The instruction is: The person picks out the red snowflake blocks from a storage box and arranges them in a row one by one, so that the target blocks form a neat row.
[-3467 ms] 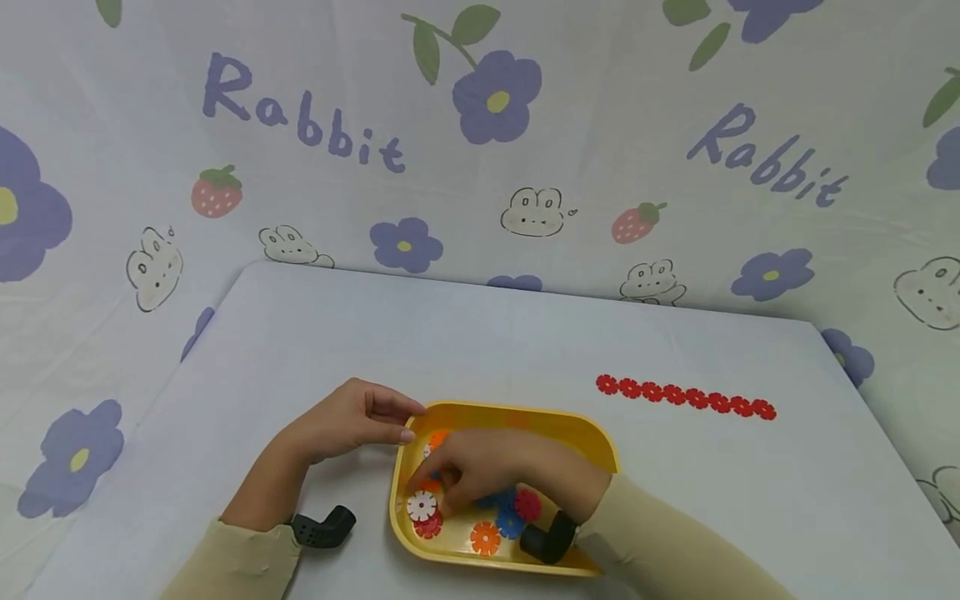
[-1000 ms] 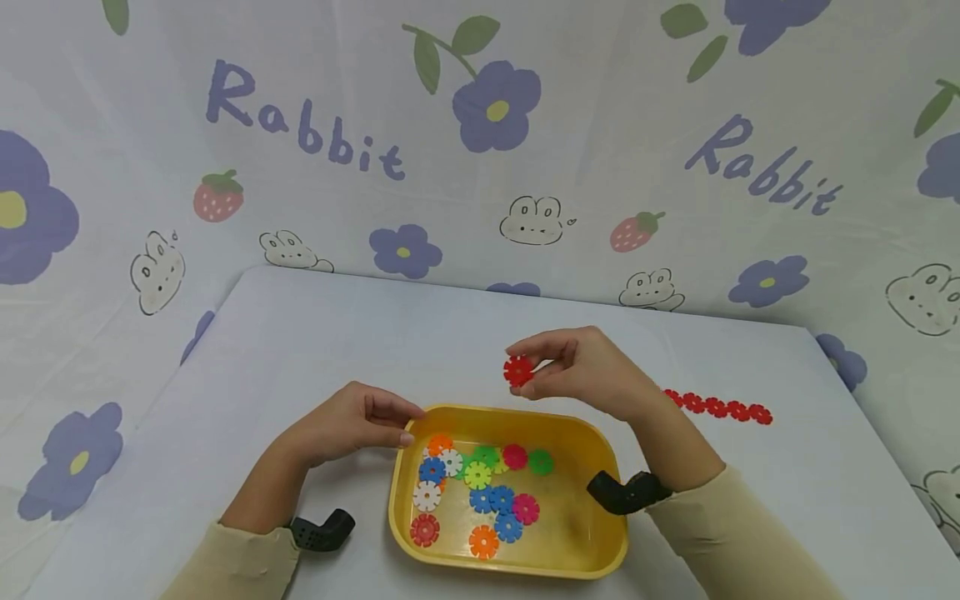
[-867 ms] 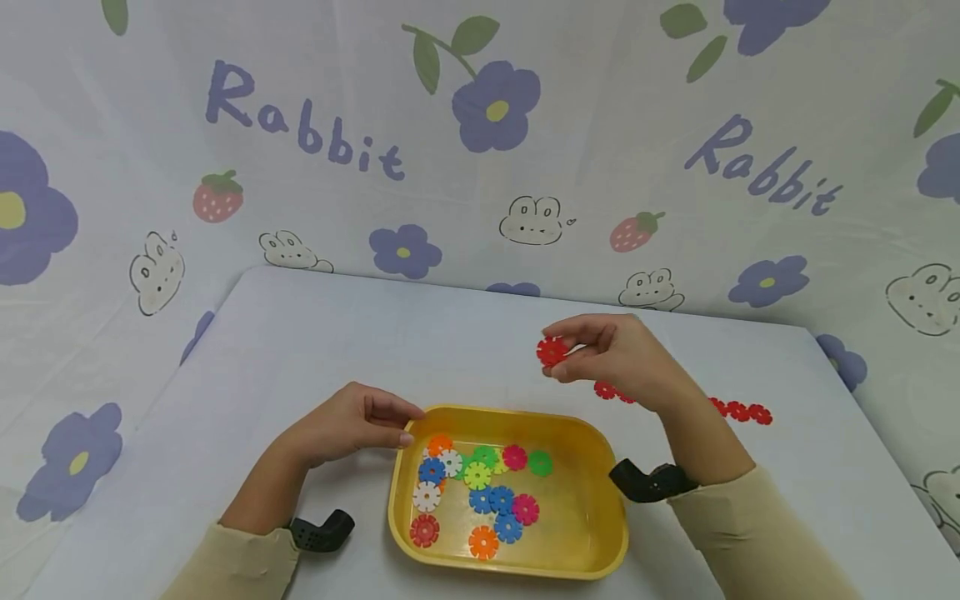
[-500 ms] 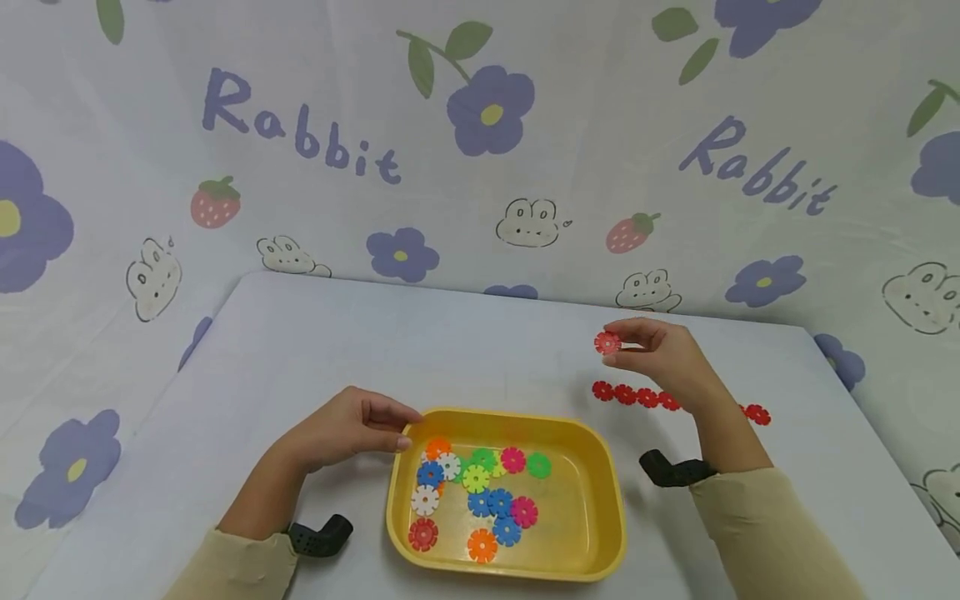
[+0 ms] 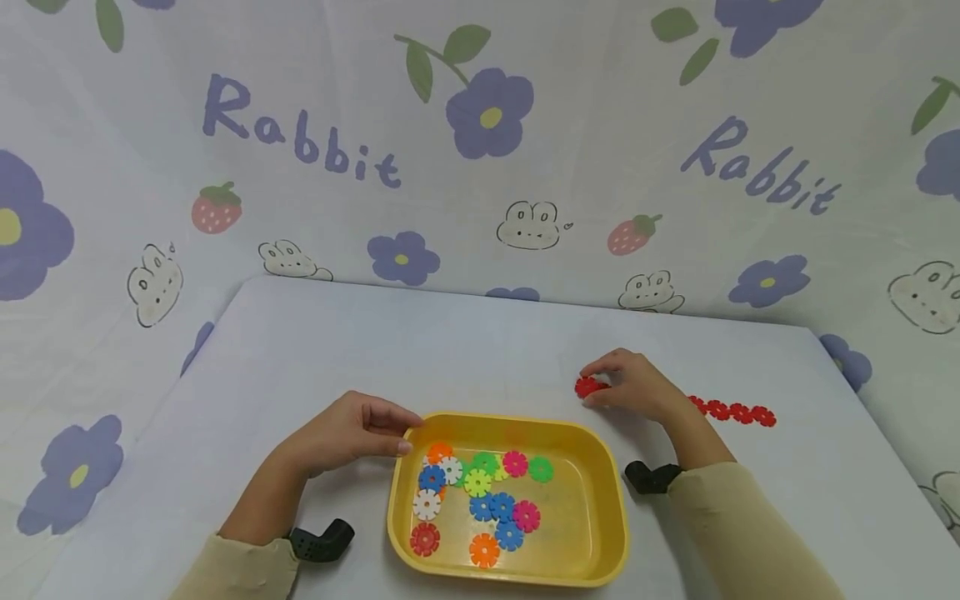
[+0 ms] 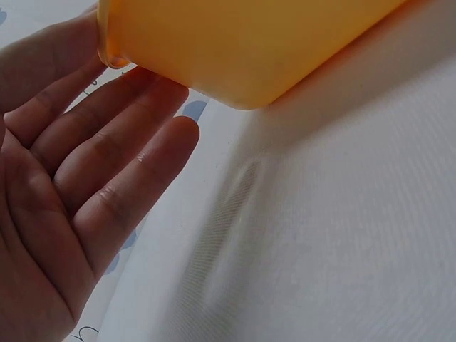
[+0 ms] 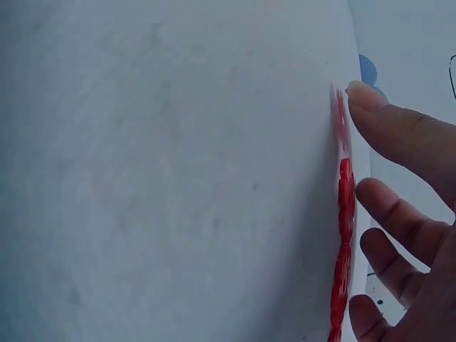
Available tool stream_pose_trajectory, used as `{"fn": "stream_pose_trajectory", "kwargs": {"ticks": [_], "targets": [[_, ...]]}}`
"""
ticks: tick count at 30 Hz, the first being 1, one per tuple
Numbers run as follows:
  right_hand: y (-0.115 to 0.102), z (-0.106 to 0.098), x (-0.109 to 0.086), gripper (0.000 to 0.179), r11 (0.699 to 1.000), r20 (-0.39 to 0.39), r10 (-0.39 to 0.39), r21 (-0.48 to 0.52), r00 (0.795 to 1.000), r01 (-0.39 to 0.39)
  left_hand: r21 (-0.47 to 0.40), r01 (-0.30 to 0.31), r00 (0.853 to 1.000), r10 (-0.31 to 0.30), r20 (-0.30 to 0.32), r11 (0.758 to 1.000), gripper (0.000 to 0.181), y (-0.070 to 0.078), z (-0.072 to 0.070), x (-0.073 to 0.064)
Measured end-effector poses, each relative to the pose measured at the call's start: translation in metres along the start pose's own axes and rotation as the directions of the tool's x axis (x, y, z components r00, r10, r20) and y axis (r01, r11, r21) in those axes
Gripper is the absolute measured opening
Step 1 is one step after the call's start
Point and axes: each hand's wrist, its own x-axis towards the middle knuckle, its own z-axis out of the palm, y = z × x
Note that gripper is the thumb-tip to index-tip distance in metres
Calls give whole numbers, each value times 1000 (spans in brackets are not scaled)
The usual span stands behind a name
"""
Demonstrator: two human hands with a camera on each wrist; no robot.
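Note:
Between the thumb and fingertips of my right hand [image 5: 633, 387] is a red snowflake disc [image 5: 587, 387], low at the left end of a row of red snowflake discs [image 5: 718, 409]. The hand covers part of that row. In the right wrist view the thumb tip meets the blurred red disc [image 7: 340, 117], in line with the row, and the other fingers are spread apart. My left hand [image 5: 352, 433] holds the upper left corner of a yellow tray [image 5: 622, 533], thumb and index finger at its rim. In the left wrist view its remaining fingers extend loosely below the tray wall [image 6: 249, 50].
Several snowflake discs lie in the tray, among them a blue disc [image 5: 510, 536], an orange disc [image 5: 484, 551], a white disc [image 5: 427, 504] and a green disc [image 5: 541, 469]. A white cloth covers the table [image 5: 360, 333]. A patterned curtain [image 5: 315, 50] hangs behind.
My right hand has taken a red disc out of the tray, carried it right, and lowered it to the row's left end. The left hand has stayed at the tray corner.

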Motion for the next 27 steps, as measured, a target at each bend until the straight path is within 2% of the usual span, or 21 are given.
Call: {"fn": "stream_pose_trajectory", "kwargs": {"ticks": [9,16,27], "targets": [[2,-1,1,36,1000,15,17,-9,1000,-17,13,-22,1000,22,2,1000,35,3,-1,1],[4,1,1,36,1000,9,-5,-1,1000,5,27,-28,1000,28,-2,999,36,4,-1,0],[3,3,3,34,1000,6,-3,-4,1000,3,11,-18,1000,18,-2,1000,36,2,0,-1]]}}
